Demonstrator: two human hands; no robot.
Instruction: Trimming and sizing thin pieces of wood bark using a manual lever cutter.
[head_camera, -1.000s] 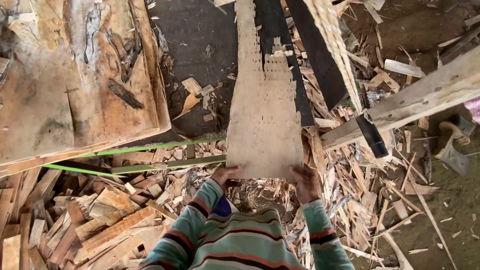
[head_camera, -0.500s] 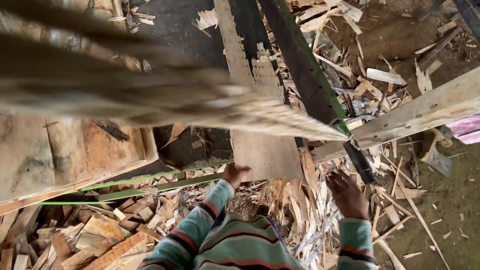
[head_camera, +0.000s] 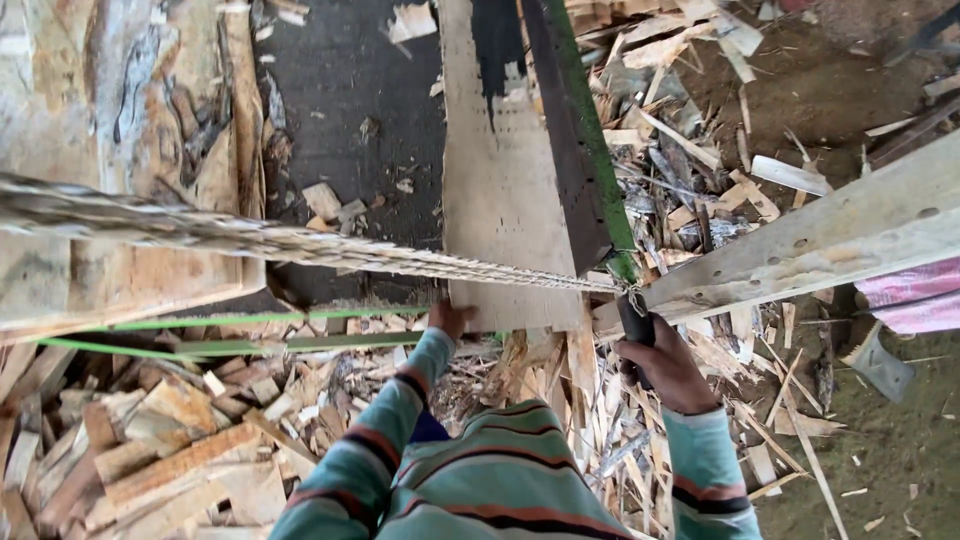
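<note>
A thin pale veneer sheet (head_camera: 505, 190) lies on a dark flat bed (head_camera: 340, 130) and runs away from me. My left hand (head_camera: 450, 318) grips its near left corner. My right hand (head_camera: 662, 362) is closed around a black handle (head_camera: 634, 330) at the near end of a long green and black blade arm (head_camera: 580, 140) along the sheet's right edge. A frayed rope (head_camera: 250, 240) crosses the view from the left to the arm's near end. My sleeves are striped.
A stack of rough wooden sheets (head_camera: 110, 150) sits at the left. A pale timber beam (head_camera: 830, 240) crosses at the right. Wood scraps (head_camera: 160, 440) and splinters (head_camera: 700, 150) cover the ground. Green rails (head_camera: 230, 335) run below the bed.
My right hand has left the sheet's edge and taken hold of the black handle. The rope has swung across the view. The sheet now lies flatter and further along the bed.
</note>
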